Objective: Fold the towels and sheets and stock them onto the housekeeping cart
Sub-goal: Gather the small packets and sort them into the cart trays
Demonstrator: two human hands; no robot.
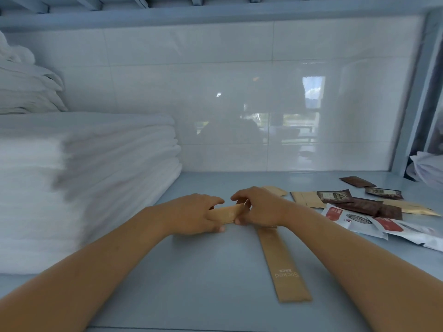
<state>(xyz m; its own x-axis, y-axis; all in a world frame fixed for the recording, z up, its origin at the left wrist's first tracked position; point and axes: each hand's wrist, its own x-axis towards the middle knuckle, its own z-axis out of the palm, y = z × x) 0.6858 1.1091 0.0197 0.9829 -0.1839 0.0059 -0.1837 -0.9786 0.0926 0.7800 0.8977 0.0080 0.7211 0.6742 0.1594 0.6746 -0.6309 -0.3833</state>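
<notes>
Two stacks of folded white towels (84,178) fill the left of the blue shelf (215,271), already stocked. Right of them lie scattered sachets (359,207), and a long kraft-paper sleeve (280,262) lies near the front. Smallest, a short kraft packet (226,213) is pinched between the left hand (194,214) and right hand (259,207), fingers curled round its ends. Judging so, amenities are being sorted; next it needs setting down neatly.
</notes>
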